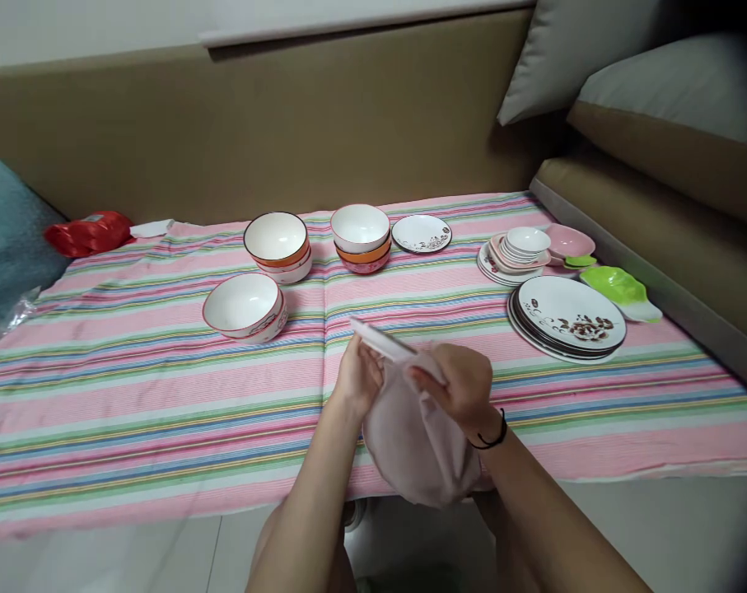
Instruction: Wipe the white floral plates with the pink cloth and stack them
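Observation:
My left hand (pixel 357 380) is closed around the near side of a white plate (pixel 385 341), tilted and seen almost edge-on. A pale pink cloth (pixel 419 453) hangs from my right hand (pixel 463 380), whose fingers are wrapped round it and press it against the plate's right end. Part of the plate is hidden by the cloth and fingers, and both hands are slightly blurred. They are above the front edge of the striped tablecloth (pixel 163 395). Nearest to my left hand is a stack of white bowls (pixel 246 306); right of my right hand stands a stack of flower-patterned plates (pixel 567 317).
Two more bowl stacks (pixel 277 245) (pixel 361 235) and a single patterned plate (pixel 421 234) stand at the back. Small dishes (pixel 525 247), a pink dish (pixel 569 241) and a green leaf-shaped dish (pixel 617 287) are at right. A red bundle (pixel 92 233) lies far left. A sofa back (pixel 373 123) borders the rear.

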The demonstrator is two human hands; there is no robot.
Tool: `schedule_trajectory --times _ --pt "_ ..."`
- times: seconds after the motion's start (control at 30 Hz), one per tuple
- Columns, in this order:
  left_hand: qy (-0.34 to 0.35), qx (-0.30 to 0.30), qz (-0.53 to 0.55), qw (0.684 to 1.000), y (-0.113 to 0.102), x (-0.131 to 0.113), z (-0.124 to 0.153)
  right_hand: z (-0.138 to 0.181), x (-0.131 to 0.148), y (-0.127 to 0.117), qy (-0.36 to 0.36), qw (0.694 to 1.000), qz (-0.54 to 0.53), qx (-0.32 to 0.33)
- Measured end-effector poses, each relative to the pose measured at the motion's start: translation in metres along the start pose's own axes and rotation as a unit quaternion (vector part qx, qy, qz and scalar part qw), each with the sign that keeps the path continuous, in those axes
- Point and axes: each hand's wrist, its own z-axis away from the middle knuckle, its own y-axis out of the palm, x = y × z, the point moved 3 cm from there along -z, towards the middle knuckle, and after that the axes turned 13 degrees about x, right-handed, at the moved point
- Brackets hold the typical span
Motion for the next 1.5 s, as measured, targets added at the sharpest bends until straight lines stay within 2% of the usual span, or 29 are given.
schedule_trajectory --times 0.07,0.17,0.27,0.43,0.6,0.67,0.77,0.83,1.0,1.13,1.27,1.4,1.43,1.5 --pt "-0.039 0.007 0.016 0.999 -0.002 0.000 0.004 0.001 0.008 0.006 -0.103 0.993 0.031 0.053" --pt "-0.051 -0.006 0.048 0.998 -0.005 -0.010 0.012 0.001 0.014 0.015 -0.163 0.983 0.038 0.077" --pt "-0.021 -0.026 0.083 0.996 -0.008 -0.022 0.018 0.001 0.018 0.023 -0.181 0.977 0.032 0.104" --pt "0.089 -0.066 0.115 0.987 -0.010 -0.035 0.023 -0.001 0.033 0.032 -0.216 0.967 -0.016 0.133" --pt "0.046 -0.051 0.095 0.993 -0.008 -0.032 0.028 -0.008 0.048 0.043 -0.206 0.957 -0.074 0.192" --pt "0.086 -0.051 0.092 0.991 -0.009 -0.035 0.029 -0.009 0.045 0.044 -0.195 0.957 -0.084 0.200" --pt "0.176 -0.047 0.099 0.978 -0.011 -0.044 0.032 -0.009 0.031 0.041 -0.157 0.968 -0.085 0.176" --pt "0.197 -0.032 0.103 0.974 -0.011 -0.049 0.034 -0.009 0.021 0.039 -0.117 0.979 -0.075 0.148" --pt "0.173 0.005 0.078 0.982 -0.012 -0.055 0.038 -0.009 0.008 0.035 0.000 0.993 -0.066 0.097" --pt "0.164 0.019 0.062 0.984 -0.015 -0.055 0.037 -0.004 -0.010 0.035 0.111 0.983 -0.130 0.071" --pt "0.145 0.023 0.064 0.987 -0.017 -0.058 0.035 0.003 -0.041 0.035 0.242 0.950 -0.193 0.051" --pt "0.090 0.024 0.066 0.993 -0.014 -0.058 0.034 0.002 -0.052 0.028 0.312 0.900 -0.304 -0.001" --pt "0.082 0.023 0.063 0.994 -0.013 -0.056 0.035 0.000 -0.049 0.029 0.318 0.876 -0.361 0.019" --pt "0.058 0.024 0.054 0.997 -0.009 -0.051 0.035 -0.003 -0.040 0.034 0.319 0.807 -0.485 0.109"
